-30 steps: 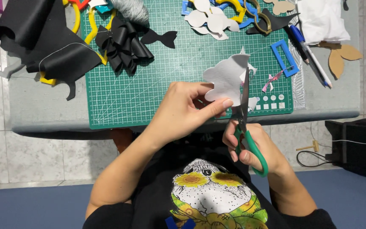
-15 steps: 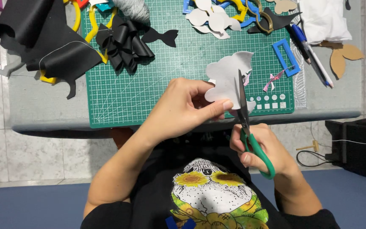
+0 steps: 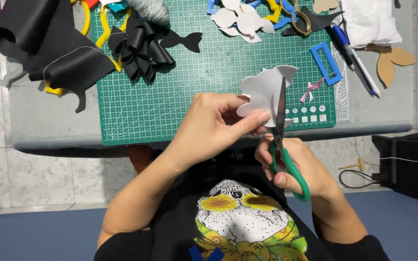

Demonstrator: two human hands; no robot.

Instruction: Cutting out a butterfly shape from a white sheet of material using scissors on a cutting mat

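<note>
While a white felt shape point(image 3: 263, 92) is pinched in the left hand point(image 3: 218, 126) above the green mat point(image 3: 180, 96) edge, scissors point(image 3: 281, 130) gripped by the right hand point(image 3: 296, 166) are closed into it, the outline judged mostly cut, lower edge remaining.

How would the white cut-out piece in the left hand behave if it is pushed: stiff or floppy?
The white cut-out piece probably flexes a little yet holds its shape: it stands out flat beyond the left hand. It looks thin, so likely light. The scissors cut it, so it seems soft.
</note>
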